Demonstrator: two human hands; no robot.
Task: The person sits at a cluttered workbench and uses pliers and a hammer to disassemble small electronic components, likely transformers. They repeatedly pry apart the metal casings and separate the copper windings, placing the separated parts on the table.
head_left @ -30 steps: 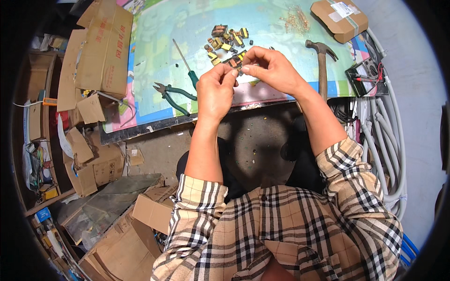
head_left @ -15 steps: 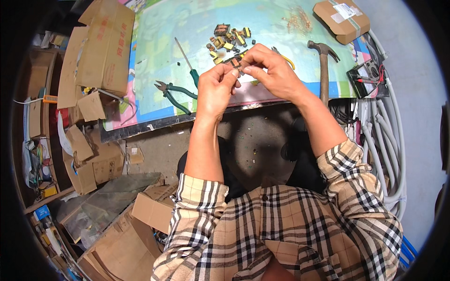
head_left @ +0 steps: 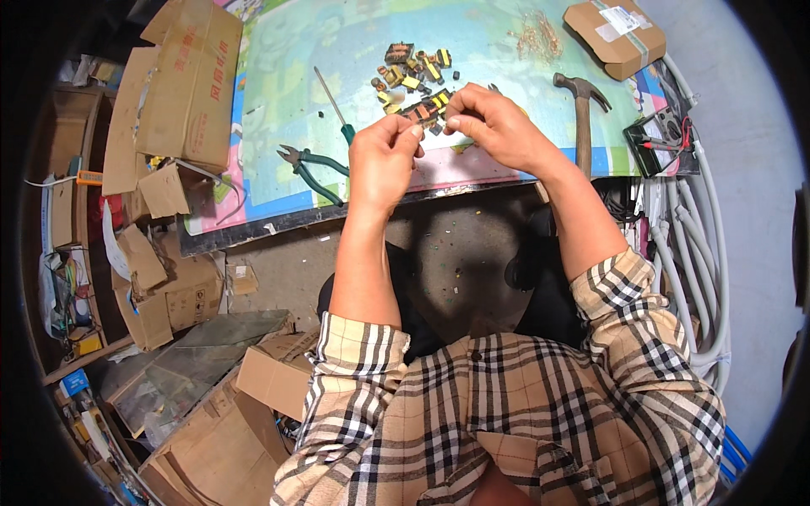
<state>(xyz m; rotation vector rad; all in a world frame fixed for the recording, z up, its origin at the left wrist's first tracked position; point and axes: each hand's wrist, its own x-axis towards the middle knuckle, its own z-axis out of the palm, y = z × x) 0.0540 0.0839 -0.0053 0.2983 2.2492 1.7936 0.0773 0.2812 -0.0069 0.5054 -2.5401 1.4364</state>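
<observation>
My left hand is closed in a pinch above the table's near edge. Whatever sits between its thumb and forefinger is too small to make out. To its right, my right hand also pinches thumb against forefinger, with its contents hidden. Just beyond the fingertips lie copper-wound coils with yellow tape. A loose pile of small coils and transformers spreads farther back. Left of my left hand rest green-handled cutting pliers and a screwdriver. Another tool is mostly covered by my right hand.
A claw hammer lies at the right, near a multimeter with red leads. Fine copper wire is heaped at the back beside a small cardboard box. Large cartons stand left; grey conduits run down the right.
My hands have moved apart, the right one slightly rightward and the left slightly leftward. The dark coil piece seen between the fingertips no longer shows there; coils beyond are more visible.
</observation>
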